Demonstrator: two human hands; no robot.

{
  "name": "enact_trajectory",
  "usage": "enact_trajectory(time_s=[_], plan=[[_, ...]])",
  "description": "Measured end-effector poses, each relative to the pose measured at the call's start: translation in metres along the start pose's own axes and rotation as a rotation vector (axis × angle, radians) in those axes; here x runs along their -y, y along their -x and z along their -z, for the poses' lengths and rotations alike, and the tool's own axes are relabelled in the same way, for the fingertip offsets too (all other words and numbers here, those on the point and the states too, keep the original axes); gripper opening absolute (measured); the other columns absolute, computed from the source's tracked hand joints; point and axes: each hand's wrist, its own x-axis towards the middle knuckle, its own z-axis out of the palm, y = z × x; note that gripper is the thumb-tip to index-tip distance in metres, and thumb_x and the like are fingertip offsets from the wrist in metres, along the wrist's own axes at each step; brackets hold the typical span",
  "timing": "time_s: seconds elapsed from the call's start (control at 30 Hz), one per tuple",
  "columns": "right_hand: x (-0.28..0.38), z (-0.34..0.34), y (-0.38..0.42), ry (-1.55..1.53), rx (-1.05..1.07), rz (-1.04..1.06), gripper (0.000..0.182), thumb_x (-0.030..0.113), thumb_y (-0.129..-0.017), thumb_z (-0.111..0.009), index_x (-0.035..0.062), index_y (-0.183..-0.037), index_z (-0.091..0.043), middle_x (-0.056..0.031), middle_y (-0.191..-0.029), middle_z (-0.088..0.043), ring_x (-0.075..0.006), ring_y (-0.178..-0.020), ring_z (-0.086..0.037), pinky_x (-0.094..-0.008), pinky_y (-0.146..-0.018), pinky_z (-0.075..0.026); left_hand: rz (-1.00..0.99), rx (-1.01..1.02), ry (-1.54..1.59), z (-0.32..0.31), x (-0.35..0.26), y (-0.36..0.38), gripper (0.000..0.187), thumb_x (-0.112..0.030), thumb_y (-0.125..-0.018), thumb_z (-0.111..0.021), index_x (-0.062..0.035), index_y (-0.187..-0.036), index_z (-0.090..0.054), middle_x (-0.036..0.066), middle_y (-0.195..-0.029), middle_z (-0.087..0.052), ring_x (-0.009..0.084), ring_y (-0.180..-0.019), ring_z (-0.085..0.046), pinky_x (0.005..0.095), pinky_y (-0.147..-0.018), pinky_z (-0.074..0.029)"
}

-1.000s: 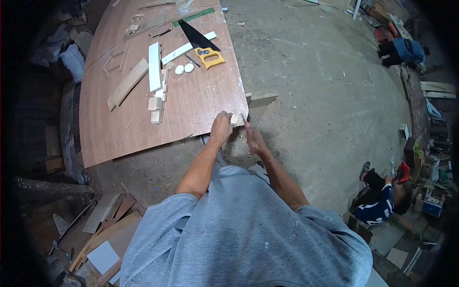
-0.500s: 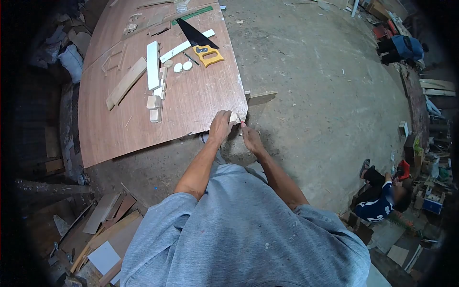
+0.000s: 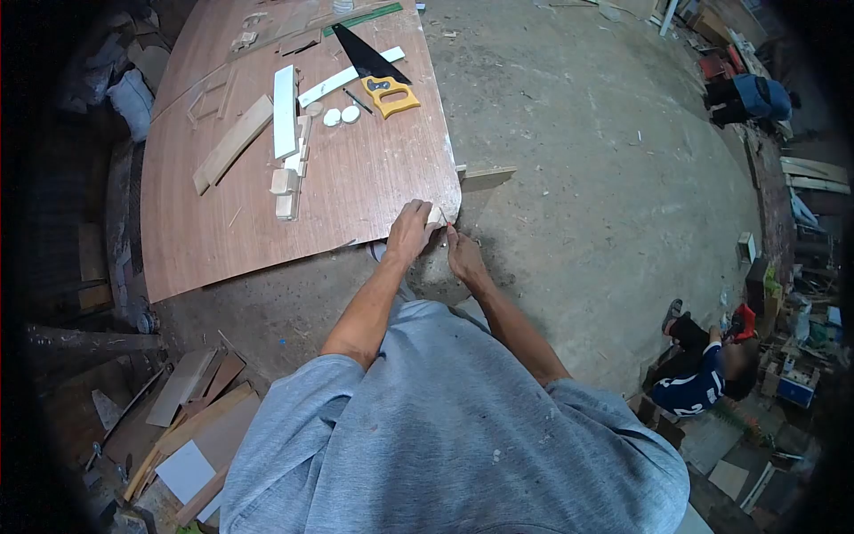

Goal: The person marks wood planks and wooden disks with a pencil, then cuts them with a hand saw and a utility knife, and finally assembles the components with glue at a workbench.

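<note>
My left hand [image 3: 410, 230] presses a small pale wooden piece [image 3: 435, 215] at the near right corner of the wood-grain table [image 3: 356, 191]. Close beside it, my right hand [image 3: 465, 255] is closed on a thin tool with a red part [image 3: 449, 224], whose tip meets the piece; its kind is too small to tell. Farther up the table lie a handsaw [image 3: 390, 96] with a yellow handle, white strips [image 3: 285, 111], round white discs [image 3: 350, 114] and small wooden blocks [image 3: 284, 182].
A wooden plank [image 3: 233, 145] and a green ruler [image 3: 363, 18] lie on the table. A board end [image 3: 487, 178] juts past its right edge. One person [image 3: 694, 378] sits at the lower right, another [image 3: 752, 96] bends at the upper right. Scrap boards [image 3: 191, 445] lie lower left.
The view has shifted slightly, moving the table contents a little up in the frame. Both hands stay at the corner, still holding the piece and the tool.
</note>
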Motion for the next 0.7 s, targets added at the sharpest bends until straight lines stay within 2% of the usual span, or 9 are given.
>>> enact_trajectory(time_s=[0.07,0.17,0.23,0.37,0.43,0.47,0.7], plan=[[-0.001,-0.003,-0.002,-0.012,-0.010,0.046,0.064,0.047,-0.103,-0.027,-0.0059,-0.098,-0.063,-0.0366,-0.103,-0.061,-0.0532,-0.103,-0.056,-0.0577,-0.089,-0.042,-0.018,-0.011,0.010,0.002,0.000,-0.002,0.045,-0.020,-0.076,-0.076,0.0017,-0.112,-0.061,0.018,-0.103,-0.060,0.0361,-0.101,-0.058,0.0433,-0.087,-0.049],[0.004,0.007,0.005,-0.089,0.005,0.054,0.065,0.047,-0.103,-0.027,-0.0072,-0.096,-0.063,-0.0372,-0.099,-0.061,-0.0540,-0.103,-0.056,-0.0572,-0.089,-0.042,0.061,0.061,0.000,0.004,-0.003,-0.001,0.045,-0.021,-0.076,-0.076,0.0019,-0.112,-0.061,0.018,-0.105,-0.060,0.0359,-0.101,-0.058,0.0427,-0.089,-0.048],[0.010,0.014,0.009,-0.097,0.002,0.060,0.065,0.047,-0.103,-0.027,-0.0077,-0.095,-0.063,-0.0375,-0.098,-0.061,-0.0546,-0.103,-0.056,-0.0570,-0.089,-0.042,-0.078,-0.098,0.007,0.000,-0.002,-0.001,0.048,-0.023,-0.076,-0.077,0.0020,-0.114,-0.061,0.018,-0.107,-0.060,0.0364,-0.103,-0.057,0.0426,-0.089,-0.048],[0.014,0.018,0.012,-0.131,-0.022,0.063,0.067,0.048,-0.102,-0.027,-0.0091,-0.097,-0.062,-0.0383,-0.098,-0.061,-0.0557,-0.101,-0.056,-0.0567,-0.089,-0.042,-0.071,-0.197,0.061,0.000,-0.006,-0.002,0.048,-0.024,-0.078,-0.076,0.0027,-0.115,-0.061,0.020,-0.109,-0.059,0.0371,-0.101,-0.058,0.0422,-0.089,-0.048],[0.015,0.021,0.012,-0.130,-0.015,0.059,0.067,0.049,-0.102,-0.028,-0.0090,-0.098,-0.062,-0.0386,-0.099,-0.060,-0.0557,-0.102,-0.055,-0.0567,-0.089,-0.042,0.251,-0.247,0.275,-0.009,0.001,-0.001,0.045,-0.022,-0.080,-0.074,0.0037,-0.115,-0.062,0.022,-0.109,-0.059,0.0373,-0.097,-0.059,0.0419,-0.087,-0.048],[0.016,0.023,0.010,-0.129,-0.007,0.060,0.068,0.049,-0.102,-0.028,-0.0089,-0.099,-0.062,-0.0388,-0.100,-0.060,-0.0557,-0.102,-0.055,-0.0568,-0.089,-0.042,0.336,-0.261,0.276,-0.011,0.007,-0.003,0.043,-0.022,-0.080,-0.074,0.0040,-0.112,-0.063,0.022,-0.104,-0.060,0.0368,-0.094,-0.060,0.0411,-0.085,-0.048],[0.007,0.012,0.005,-0.104,0.007,0.048,0.065,0.049,-0.102,-0.031,-0.0084,-0.104,-0.061,-0.0383,-0.100,-0.061,-0.0556,-0.103,-0.055,-0.0569,-0.089,-0.042,0.456,-0.143,0.176,-0.015,0.001,-0.010,0.045,-0.029,-0.071,-0.081,0.0006,-0.103,-0.069,0.020,-0.099,-0.062,0.0349,-0.091,-0.061,0.0418,-0.082,-0.049]])
